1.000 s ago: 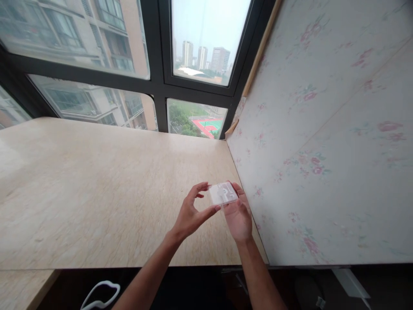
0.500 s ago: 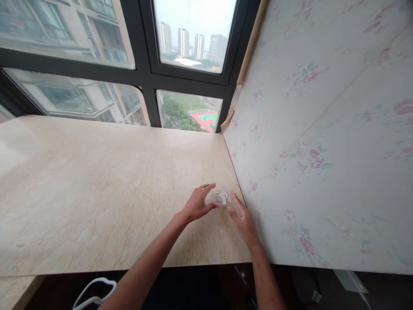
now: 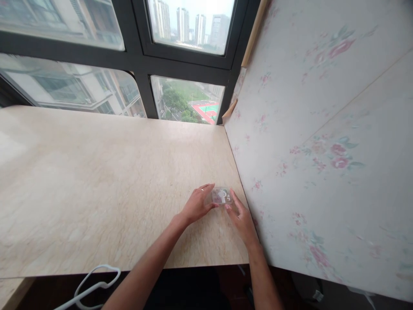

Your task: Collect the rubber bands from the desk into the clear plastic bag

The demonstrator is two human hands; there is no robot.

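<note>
A small clear plastic case (image 3: pixel 221 196) with a white figure and some lettering on it is between my two hands, low over the pale stone surface or on it; I cannot tell which. My left hand (image 3: pixel 200 203) grips its left end, thumb at the near side and fingers at the far side. At the right end, my right hand (image 3: pixel 239 213) holds it between thumb and fingers in the same way. A ring shows on a left finger. What lies inside the case is too small to make out.
The stone sill (image 3: pixel 97 185) stretches left and back to dark-framed windows (image 3: pixel 190 64). A flowered wall (image 3: pixel 309 163) rises close to my right hand. Below the front edge is a white looped cable or tube (image 3: pixel 87 290). Peeling trim (image 3: pixel 229 111) hangs in the back corner.
My view has tilted down slightly, so the windows sit higher in the picture. Both hands keep hold of the case in nearly the same place, and its white figure shows more clearly.
</note>
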